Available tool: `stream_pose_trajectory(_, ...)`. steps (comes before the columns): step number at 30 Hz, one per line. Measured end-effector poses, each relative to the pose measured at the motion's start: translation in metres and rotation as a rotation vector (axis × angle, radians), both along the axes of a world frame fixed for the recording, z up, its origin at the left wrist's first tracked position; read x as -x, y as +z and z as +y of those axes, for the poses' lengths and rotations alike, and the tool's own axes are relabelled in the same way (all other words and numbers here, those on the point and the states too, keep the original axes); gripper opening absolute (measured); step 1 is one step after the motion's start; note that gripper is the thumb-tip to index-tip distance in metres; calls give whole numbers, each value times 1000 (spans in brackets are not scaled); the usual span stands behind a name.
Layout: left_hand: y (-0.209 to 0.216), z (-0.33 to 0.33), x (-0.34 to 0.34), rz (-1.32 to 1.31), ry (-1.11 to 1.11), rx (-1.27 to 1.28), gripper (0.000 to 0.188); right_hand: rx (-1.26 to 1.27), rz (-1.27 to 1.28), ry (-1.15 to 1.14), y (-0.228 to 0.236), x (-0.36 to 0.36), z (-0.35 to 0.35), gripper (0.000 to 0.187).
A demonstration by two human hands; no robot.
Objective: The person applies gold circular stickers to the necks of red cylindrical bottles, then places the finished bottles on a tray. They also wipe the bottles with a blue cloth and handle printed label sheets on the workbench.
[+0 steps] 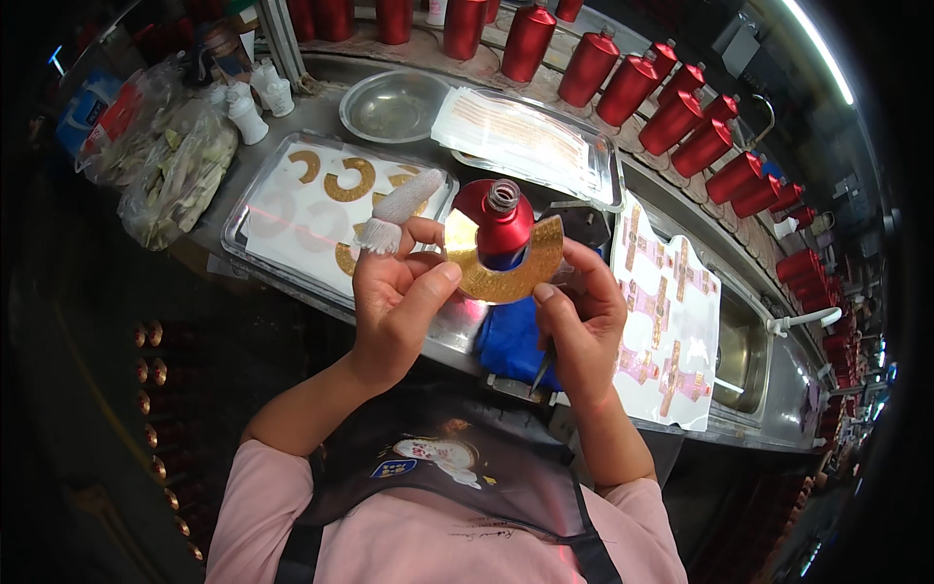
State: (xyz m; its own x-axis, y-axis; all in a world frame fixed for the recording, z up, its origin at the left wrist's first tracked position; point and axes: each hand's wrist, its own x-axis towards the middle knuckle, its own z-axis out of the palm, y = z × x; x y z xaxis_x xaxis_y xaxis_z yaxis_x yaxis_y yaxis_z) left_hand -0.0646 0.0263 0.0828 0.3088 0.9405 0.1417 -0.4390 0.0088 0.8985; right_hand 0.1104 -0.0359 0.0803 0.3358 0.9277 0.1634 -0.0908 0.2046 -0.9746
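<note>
Between both hands I hold a gold C-shaped decal point(486, 280) up, its open side toward the far side. My left hand point(399, 297) pinches its left end between thumb and fingers; a white knitted cover point(404, 200) sits on one raised finger. My right hand point(582, 316) grips the other end, and a thin dark pointed tool point(542, 372) sticks down from under that palm. Right behind the decal stands a red bottle point(506, 234) with a bare threaded neck, its lower part partly hidden. A blue cloth point(511, 341) lies on the counter below.
Left, a metal tray point(233, 229) carries white sheets with more gold decals point(348, 180). Beyond are a metal bowl point(389, 107) and a tray of paper sheets point(516, 131). Printed decal sheets point(666, 321) and a sink point(741, 355) lie right. Red bottles point(589, 68) line the far side.
</note>
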Motion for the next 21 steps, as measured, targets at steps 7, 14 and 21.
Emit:
stream_pose_trajectory(7,-14,22,-27,151,141,-17,41,35,-107,85,-7,-34,51,47)
stream_pose_trajectory(14,-24,38,-4,99,7,60,56,116,215,58,-17,-34,60,52)
stream_pose_trajectory(21,-37,65,-22,42,-134,53,60,-12,-2,-53,-24,-8,59,70)
